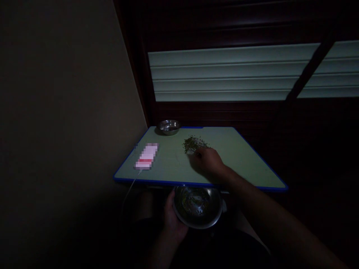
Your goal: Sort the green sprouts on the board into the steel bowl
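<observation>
A small pile of tiny green grains [193, 143] lies on the pale green table top [241, 160], towards the back. My right hand [209, 161] rests on the table just in front of the pile, fingers curled with the tips touching its near edge. Below the table's front edge my left hand [171, 218] grips the rim of a steel bowl [198, 206], held level over my lap. A few grains lie inside the bowl.
A second, smaller steel bowl [168, 127] stands at the table's back left corner. A phone [147, 156] with a white cable lies at the left. A wall runs along the left; a dark louvred shutter is behind. The room is dim.
</observation>
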A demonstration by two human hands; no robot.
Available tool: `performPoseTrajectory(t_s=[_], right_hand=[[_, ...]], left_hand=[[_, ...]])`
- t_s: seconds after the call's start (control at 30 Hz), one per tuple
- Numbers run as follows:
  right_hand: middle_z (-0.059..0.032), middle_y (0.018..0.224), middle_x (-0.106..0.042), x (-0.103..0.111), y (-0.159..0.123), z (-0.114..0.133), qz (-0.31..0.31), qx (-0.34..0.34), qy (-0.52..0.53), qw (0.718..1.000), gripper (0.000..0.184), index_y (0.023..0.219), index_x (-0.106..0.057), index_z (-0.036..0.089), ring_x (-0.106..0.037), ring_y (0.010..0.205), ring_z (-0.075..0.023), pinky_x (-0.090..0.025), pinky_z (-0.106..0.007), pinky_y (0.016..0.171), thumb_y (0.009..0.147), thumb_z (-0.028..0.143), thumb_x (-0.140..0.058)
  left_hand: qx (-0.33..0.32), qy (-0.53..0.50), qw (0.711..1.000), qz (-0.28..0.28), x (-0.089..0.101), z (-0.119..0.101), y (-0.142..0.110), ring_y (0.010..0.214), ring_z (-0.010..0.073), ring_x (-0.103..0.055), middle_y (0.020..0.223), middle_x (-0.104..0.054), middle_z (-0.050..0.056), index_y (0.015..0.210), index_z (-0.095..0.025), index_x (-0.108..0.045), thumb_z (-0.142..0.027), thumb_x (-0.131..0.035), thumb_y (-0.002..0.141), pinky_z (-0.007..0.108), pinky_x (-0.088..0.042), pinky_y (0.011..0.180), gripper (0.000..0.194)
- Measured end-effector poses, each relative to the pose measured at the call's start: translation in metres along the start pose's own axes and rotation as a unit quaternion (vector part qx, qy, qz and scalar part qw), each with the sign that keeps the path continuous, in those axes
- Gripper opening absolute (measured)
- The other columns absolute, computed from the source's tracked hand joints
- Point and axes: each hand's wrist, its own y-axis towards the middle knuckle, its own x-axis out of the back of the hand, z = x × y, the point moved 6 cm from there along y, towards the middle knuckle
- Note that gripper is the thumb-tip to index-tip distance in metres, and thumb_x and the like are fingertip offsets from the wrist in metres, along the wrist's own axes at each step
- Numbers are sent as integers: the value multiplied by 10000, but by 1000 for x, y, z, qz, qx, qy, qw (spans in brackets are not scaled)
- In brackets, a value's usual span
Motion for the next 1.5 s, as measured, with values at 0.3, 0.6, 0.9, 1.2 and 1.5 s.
performPoseTrajectory(t_s=[0.3,0.6,0.9,1.2,1.5], right_hand=[[-70,790,-715,0,1,2,-15,-43,50,998,210,817,-709,179,-577,673,-152,-325,-250,594,786,261,-519],[-101,793,-713,-2,-8,2,4,-62,17,998,225,802,-697,177,-596,679,-180,-340,-271,589,798,320,-523],[-111,804,-711,-15,-4,26,17,-56,21,998,240,847,-682,173,-594,670,-185,-346,-277,588,824,320,-494],[-82,765,-696,-16,12,27,-8,-62,94,994,170,772,-671,170,-579,665,-165,-365,-263,592,774,271,-535],[34,468,-478,-14,48,-52,29,-124,428,895,327,622,-583,155,-377,432,-84,-302,-243,454,599,464,-689]], left_hand=[[8,-5,1000,-10,-2,0,-5,1037,300,-646,970,-756,101,1039,-145,-687,-356,-625,774,445,-468,921,345],[0,-4,1000,-7,-1,1,-3,992,291,-664,943,-760,101,1013,-142,-696,-346,-635,770,440,-474,912,323],[-3,-11,1000,-24,1,0,-3,987,281,-666,937,-759,102,1015,-131,-694,-340,-640,767,425,-476,918,329],[6,-12,1000,-15,-1,2,-5,1022,297,-653,975,-753,107,1041,-138,-686,-367,-633,771,445,-471,921,358],[-3,-3,1000,-22,6,2,-2,938,274,-677,921,-760,98,975,-140,-704,-367,-637,767,425,-483,892,315]])
